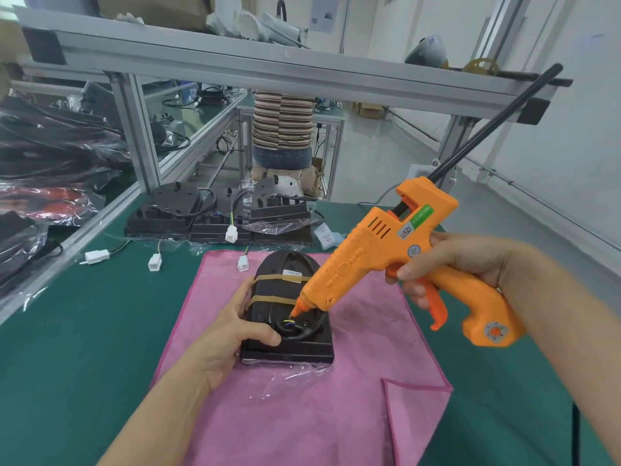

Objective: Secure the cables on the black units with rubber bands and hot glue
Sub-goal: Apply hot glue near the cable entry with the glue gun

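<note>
Two rubber bands [274, 290] cross the black unit [285, 334] lying on our pink cloth [353, 415] on the green tabletop [77, 348], near the front edge. Our left hand [232, 327] grasps the unit's left side, thumb pressed beside the curled cable [299, 329]. Our right hand [460, 264] grips the orange glue gun [396, 260], fingers on its trigger, its nozzle touching the cable's coloured wires; more units [215, 216] sit stacked behind the cloth, white connectors [155, 262] trailing from them.

green bench [84, 348], pink cloth [302, 415], black units [215, 220]
</note>
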Demonstrator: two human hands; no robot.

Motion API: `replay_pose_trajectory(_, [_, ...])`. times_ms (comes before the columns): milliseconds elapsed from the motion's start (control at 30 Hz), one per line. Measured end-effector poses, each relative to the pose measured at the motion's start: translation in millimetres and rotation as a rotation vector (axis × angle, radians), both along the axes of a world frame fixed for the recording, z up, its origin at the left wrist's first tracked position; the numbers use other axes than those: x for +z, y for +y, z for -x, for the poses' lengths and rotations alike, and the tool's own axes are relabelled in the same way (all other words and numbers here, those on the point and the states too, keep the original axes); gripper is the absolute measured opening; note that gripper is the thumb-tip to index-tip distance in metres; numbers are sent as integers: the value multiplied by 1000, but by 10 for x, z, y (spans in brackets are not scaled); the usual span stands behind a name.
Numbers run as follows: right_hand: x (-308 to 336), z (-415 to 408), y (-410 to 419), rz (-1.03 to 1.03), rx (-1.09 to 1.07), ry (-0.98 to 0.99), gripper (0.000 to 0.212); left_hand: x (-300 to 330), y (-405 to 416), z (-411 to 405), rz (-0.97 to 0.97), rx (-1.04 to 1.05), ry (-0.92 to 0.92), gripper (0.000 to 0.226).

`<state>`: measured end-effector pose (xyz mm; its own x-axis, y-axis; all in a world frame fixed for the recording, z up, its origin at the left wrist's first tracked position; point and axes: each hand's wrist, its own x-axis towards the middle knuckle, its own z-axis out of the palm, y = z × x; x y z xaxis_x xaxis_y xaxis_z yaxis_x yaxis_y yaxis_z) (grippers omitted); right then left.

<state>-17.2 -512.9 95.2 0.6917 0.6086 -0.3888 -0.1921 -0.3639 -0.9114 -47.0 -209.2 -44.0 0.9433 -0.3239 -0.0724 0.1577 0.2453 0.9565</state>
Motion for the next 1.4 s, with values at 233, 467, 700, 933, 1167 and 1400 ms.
replay_pose_trajectory(233, [17, 23, -18, 38, -11, 18, 16, 6, -1, 6, -13, -3, -13, 86])
replay_pose_trajectory(467, [9, 3, 48, 43, -15, 11, 21, -3, 0, 4, -15, -10, -9, 83])
replay_pose_trajectory(700, [4, -25, 68, 40, 4, 11, 16, -25, 8, -12, -6, -2, 7, 79])
replay_pose_trajectory(933, [-3, -4, 62, 33, 43, 13, 17, -29, 11, -12, -24, -5, 9, 79])
replay_pose_trajectory(1167, [26, 14, 24, 50, 39, 19, 20, -14, 10, 0, -17, -1, 10, 80])
replay_pose_trajectory(1400, [40, 26, 33, 46, 45, 9, 15, 1, 14, 1, -37, 2, 7, 84])
